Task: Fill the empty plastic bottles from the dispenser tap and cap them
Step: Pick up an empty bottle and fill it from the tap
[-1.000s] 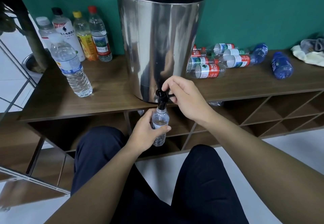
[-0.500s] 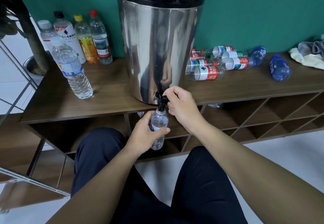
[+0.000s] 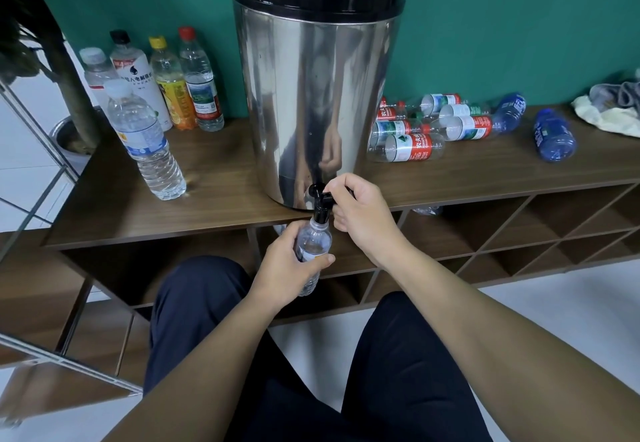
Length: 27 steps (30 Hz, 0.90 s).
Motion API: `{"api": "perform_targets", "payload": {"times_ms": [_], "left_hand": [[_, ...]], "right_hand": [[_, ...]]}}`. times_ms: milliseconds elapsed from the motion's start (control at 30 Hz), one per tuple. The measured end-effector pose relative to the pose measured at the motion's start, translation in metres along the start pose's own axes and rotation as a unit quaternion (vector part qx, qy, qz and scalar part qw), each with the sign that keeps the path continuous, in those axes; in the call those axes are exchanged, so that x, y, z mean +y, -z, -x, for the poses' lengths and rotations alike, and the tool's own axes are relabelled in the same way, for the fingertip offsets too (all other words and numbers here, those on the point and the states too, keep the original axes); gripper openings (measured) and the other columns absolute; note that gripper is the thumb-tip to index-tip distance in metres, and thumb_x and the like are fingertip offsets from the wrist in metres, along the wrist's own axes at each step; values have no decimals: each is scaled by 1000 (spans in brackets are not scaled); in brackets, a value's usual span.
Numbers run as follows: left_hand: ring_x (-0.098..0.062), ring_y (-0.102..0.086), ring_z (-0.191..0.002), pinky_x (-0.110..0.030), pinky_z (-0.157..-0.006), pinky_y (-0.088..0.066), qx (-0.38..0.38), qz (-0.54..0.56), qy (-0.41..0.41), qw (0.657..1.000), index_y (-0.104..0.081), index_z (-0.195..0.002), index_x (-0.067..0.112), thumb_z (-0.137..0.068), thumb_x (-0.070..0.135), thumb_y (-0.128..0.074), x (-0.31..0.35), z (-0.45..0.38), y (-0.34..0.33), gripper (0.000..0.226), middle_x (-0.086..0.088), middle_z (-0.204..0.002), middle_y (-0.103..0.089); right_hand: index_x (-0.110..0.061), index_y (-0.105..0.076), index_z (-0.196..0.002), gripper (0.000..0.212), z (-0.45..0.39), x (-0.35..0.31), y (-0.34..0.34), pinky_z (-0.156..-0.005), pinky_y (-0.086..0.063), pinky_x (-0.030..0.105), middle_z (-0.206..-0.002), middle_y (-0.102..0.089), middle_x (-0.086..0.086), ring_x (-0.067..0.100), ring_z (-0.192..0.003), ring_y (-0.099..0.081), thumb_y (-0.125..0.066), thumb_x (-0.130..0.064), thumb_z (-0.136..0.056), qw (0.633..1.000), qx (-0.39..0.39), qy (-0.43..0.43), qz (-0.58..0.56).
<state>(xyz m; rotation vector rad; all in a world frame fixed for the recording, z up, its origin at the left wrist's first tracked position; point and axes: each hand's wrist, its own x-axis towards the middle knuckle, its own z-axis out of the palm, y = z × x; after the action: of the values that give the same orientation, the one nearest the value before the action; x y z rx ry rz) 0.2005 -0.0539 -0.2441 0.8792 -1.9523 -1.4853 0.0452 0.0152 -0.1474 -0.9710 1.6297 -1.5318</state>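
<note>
Since earlier, view tilted down; my left hand [image 3: 290, 266] still grips the bottle [image 3: 312, 247] under the tap [image 3: 322, 203], right hand [image 3: 363, 211] curled on its lever. Six capped bottles [image 3: 162, 102] stand far left; empties [image 3: 436, 126] wait right.

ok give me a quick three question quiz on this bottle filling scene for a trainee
1. True or false: the left hand grips the small bottle under the black tap.
2. Which hand works the tap lever? A) left B) right C) neither
3. Fill in: the empty red-labelled bottles lie on their ____ to the right of the steel dispenser.

Key: 1 true; 2 B, the right hand; 3 sides.
</note>
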Motion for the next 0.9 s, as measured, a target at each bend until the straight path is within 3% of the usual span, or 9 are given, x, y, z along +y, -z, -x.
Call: {"api": "perform_targets", "payload": {"times_ms": [133, 300, 733, 900], "left_hand": [[-1, -74, -113, -24, -102, -55, -2, 1, 2, 1000, -67, -136, 31, -88, 22, -97, 2, 1, 0, 58, 18, -120, -79], [1, -74, -113, -27, -105, -56, 3, 1, 8, 1000, -67, -138, 31, -88, 22, -97, 4, 2, 1, 60, 19, -121, -79], [2, -72, -117, -28, -107, -56, 8, -2, 17, 1000, -66, -142, 34, -86, 24, -98, 6, 4, 1, 65, 23, -124, -77], [0, -75, -112, -23, -101, -57, 13, 3, 9, 1000, -67, -139, 31, -87, 19, -97, 8, 5, 1, 61, 22, -118, -79]], "right_hand": [[-3, -64, -95, 28, 0, 2, 0, -57, -27, 38, -64, -36, 1, 16, -58, -32, -60, -25, -111, 1000, 7, 1, -1], [-12, -66, -93, 24, 0, 1, -1, -57, -26, 38, -62, -36, -1, 15, -57, -32, -59, -24, -112, 1000, 7, 2, -9], [-14, -67, -93, 24, 1, 3, -2, -57, -27, 38, -63, -37, 1, 16, -58, -33, -59, -25, -112, 1000, 12, 3, -6], [-14, -67, -91, 26, 1, 3, -2, -57, -26, 39, -62, -37, 0, 17, -58, -32, -59, -26, -113, 1000, 14, 1, -10]]}}
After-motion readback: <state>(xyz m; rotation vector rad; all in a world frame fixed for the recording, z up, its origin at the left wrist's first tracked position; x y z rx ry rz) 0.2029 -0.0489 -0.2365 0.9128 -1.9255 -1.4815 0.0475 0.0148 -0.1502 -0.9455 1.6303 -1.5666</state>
